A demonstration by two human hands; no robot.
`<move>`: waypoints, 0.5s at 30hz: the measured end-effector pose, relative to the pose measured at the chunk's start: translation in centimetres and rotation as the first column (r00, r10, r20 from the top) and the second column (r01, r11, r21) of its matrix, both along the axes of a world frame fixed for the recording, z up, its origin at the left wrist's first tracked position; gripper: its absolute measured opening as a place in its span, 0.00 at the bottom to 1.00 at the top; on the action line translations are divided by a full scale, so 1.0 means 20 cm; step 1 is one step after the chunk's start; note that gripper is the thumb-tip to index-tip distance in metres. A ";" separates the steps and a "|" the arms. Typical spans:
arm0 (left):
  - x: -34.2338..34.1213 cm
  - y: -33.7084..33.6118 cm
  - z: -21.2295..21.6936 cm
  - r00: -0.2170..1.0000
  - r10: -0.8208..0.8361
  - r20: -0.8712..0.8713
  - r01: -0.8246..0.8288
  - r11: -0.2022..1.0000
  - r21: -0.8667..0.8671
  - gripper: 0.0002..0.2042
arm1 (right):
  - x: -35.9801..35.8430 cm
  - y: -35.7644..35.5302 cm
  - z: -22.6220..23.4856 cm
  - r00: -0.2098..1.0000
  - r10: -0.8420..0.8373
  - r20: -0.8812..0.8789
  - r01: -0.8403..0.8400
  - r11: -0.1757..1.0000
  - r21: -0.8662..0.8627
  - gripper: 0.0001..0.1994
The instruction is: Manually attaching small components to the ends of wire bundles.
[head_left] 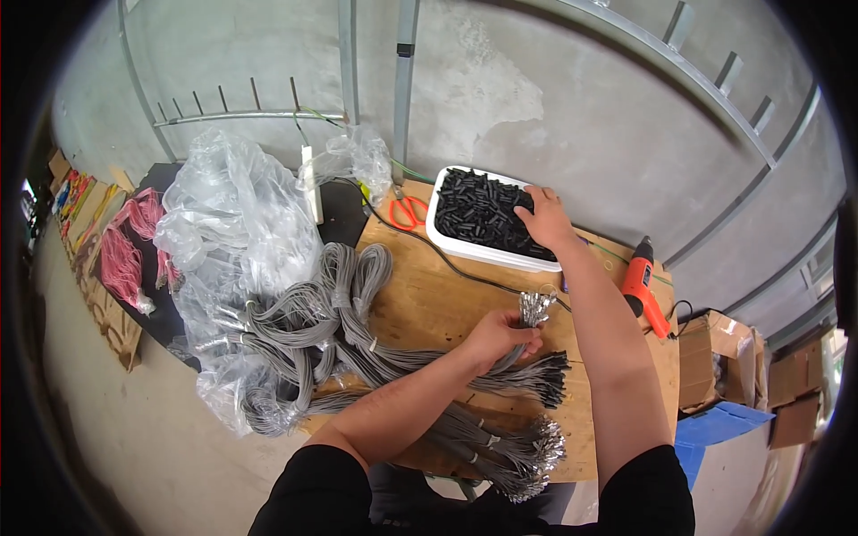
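My left hand (506,337) is closed round a bundle of grey cables near its end. Bright metal terminals (536,306) stick up out of that fist. At the right side of a white tub (494,257), my right hand (545,220) rests over the rim, thumb and fingers apart, touching the contents. Short black tube-like pieces (478,210) fill this tub. Below my left hand lies a cable bundle with black ends (547,379). Nearer to me is another bundle with bare metal ends (539,456). Nothing shows clearly between my right fingers, though the fingertips are partly hidden.
Orange-handled scissors (407,212) lie left of the tub. A red-orange heat gun (643,288) sits at the table's right edge. Clear plastic bags (237,205) and coiled grey cables (299,314) cover the left. Pink cables (125,259) lie beyond; cardboard boxes (715,353) stand right.
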State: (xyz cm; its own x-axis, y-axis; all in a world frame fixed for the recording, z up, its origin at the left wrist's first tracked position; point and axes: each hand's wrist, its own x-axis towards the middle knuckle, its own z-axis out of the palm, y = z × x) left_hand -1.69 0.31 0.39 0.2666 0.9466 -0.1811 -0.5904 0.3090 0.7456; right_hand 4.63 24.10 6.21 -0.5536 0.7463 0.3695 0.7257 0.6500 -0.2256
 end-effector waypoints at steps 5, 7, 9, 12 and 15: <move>-0.01 0.01 -0.03 1.000 0.016 0.011 -0.015 0.999 -0.050 0.08 | -0.11 0.08 -0.10 0.992 -0.045 0.121 0.035 0.996 0.082 0.23; -0.04 0.00 -0.05 1.000 0.021 0.022 -0.019 0.997 -0.075 0.09 | -0.17 0.05 -0.12 0.997 0.037 0.070 -0.041 0.997 0.063 0.20; -0.02 0.01 -0.06 0.999 0.033 0.000 -0.033 0.998 -0.051 0.09 | -0.18 0.04 -0.13 0.996 0.084 -0.032 -0.083 0.996 0.026 0.17; 0.01 0.02 -0.04 0.997 0.052 -0.055 -0.053 0.998 -0.021 0.08 | -0.15 0.03 -0.12 0.992 0.123 0.026 -0.124 0.990 0.060 0.16; 0.05 0.04 -0.05 0.999 0.026 -0.019 -0.024 0.998 0.061 0.08 | -0.09 0.02 -0.08 0.987 0.159 0.007 -0.159 0.983 0.088 0.13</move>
